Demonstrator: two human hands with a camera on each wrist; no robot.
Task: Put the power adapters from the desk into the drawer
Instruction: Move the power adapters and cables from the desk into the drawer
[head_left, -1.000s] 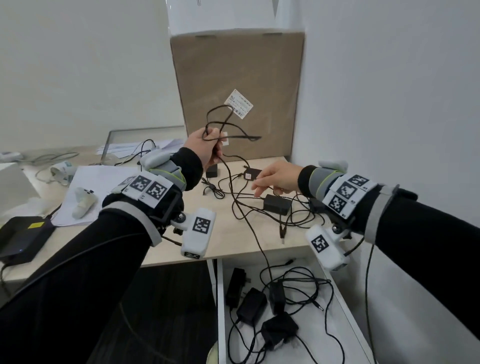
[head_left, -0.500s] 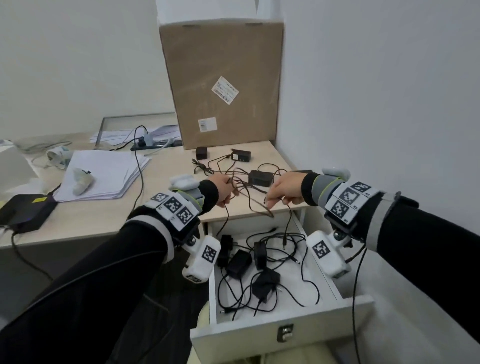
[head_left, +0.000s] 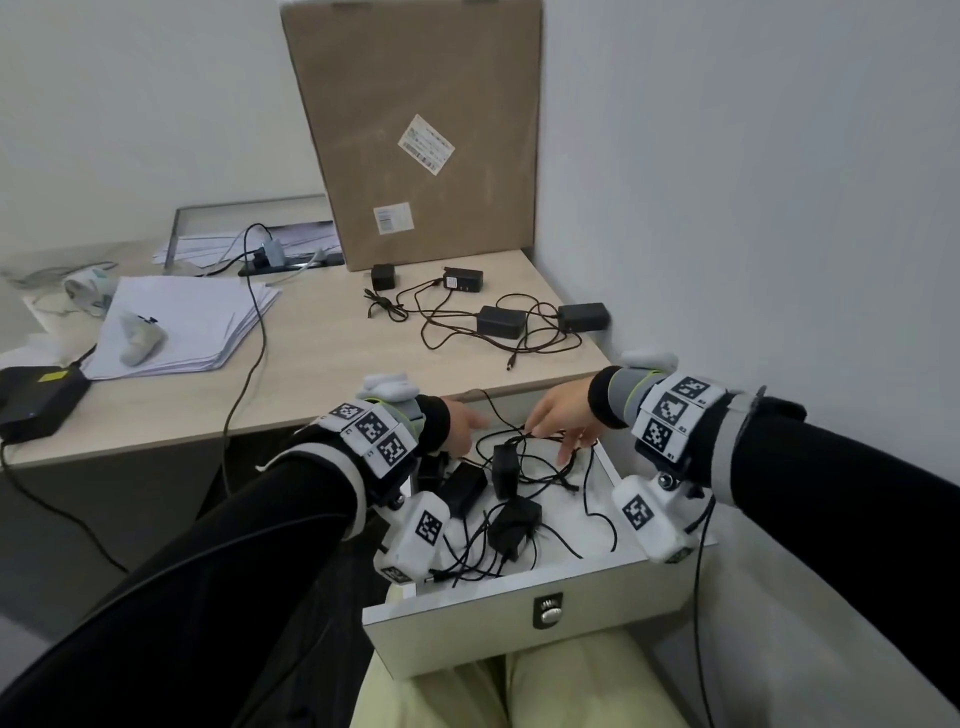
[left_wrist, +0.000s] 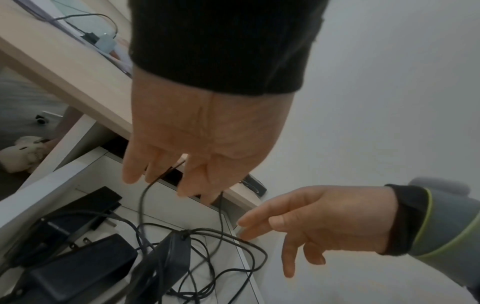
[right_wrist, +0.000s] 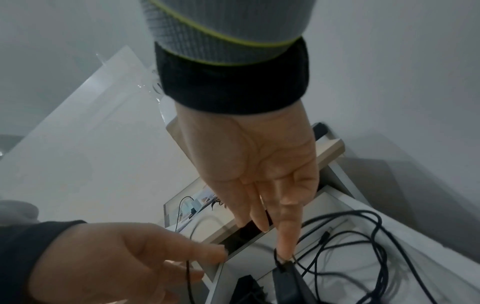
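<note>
The white drawer (head_left: 519, 623) stands pulled out under the desk edge and holds several black power adapters with tangled cords. One adapter (head_left: 505, 467) (left_wrist: 166, 253) stands on end at the back. My left hand (head_left: 465, 421) (left_wrist: 182, 174) hovers over the drawer's back left with straight fingers; a thin cord (left_wrist: 142, 197) runs down between them. My right hand (head_left: 563, 415) (right_wrist: 267, 205) reaches over the back right, fingers extended, index tip touching the adapter's (right_wrist: 288, 283) cord end. Several adapters lie on the desk (head_left: 311, 374): two small ones (head_left: 383, 276) (head_left: 464, 279) and two blocks (head_left: 501, 321) (head_left: 582, 317).
A big cardboard box (head_left: 415, 130) leans on the wall behind the desk adapters. A paper stack (head_left: 182, 322) with a white gadget (head_left: 137, 343), a black device (head_left: 36, 400) and a hanging cable (head_left: 244, 364) fill the left. The wall (head_left: 753, 260) runs close on the right.
Both hands came down from the desk top to the back of the drawer. The cord and adapter they carried now lie in the drawer, and the fingers have straightened out.
</note>
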